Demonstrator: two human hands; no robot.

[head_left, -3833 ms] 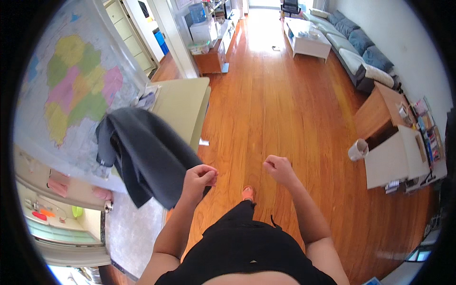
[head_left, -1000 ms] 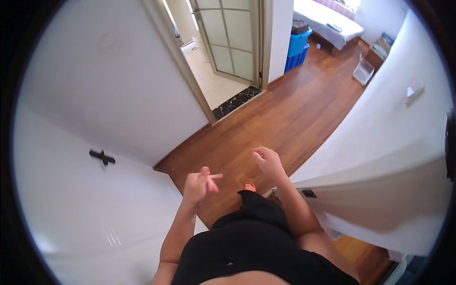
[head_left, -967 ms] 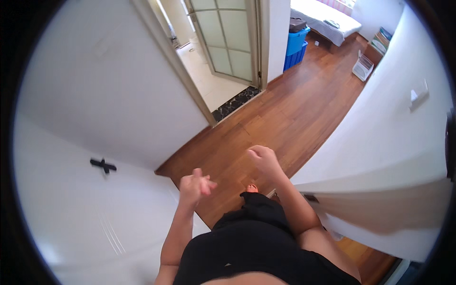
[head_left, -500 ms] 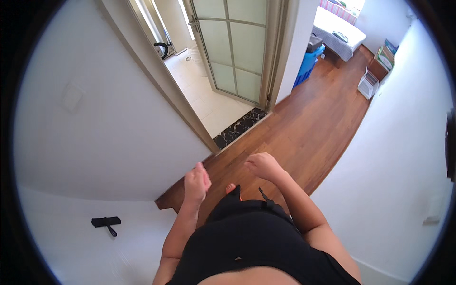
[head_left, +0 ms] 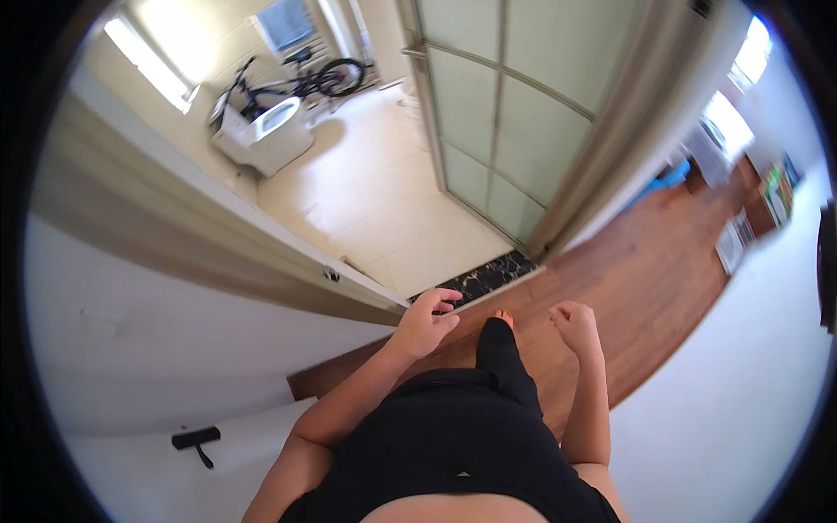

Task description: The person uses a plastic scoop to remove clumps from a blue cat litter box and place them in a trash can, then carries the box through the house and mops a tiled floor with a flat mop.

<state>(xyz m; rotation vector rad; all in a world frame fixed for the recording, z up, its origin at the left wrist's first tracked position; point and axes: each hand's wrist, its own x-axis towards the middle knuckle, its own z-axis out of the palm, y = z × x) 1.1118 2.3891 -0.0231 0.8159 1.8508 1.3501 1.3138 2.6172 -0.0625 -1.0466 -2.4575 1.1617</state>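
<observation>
My left hand (head_left: 425,323) is raised in front of my body, its fingers apart and slightly curled, holding nothing. Beyond its fingertips lies the black marbled door sill (head_left: 488,277). My right hand (head_left: 575,328) hangs over the wooden floor (head_left: 645,288) with its fingers curled into a loose fist, and nothing shows in it. Neither hand touches anything. Ahead, a door with frosted glass panes (head_left: 475,105) stands swung inward, and a handle (head_left: 415,52) sits on its far edge.
Through the doorway are a white toilet (head_left: 277,131), a bicycle (head_left: 301,85) and a blue towel (head_left: 285,23) above pale tiles (head_left: 349,209). Down the hall at right are a blue basket (head_left: 667,177), a bed (head_left: 725,122) and a white crate (head_left: 734,244). A black brush-like tool (head_left: 197,439) is at lower left.
I have moved closer and turned left toward the doorway, so the toilet and bicycle now show. My left hand has opened from a fist; one foot has stepped forward.
</observation>
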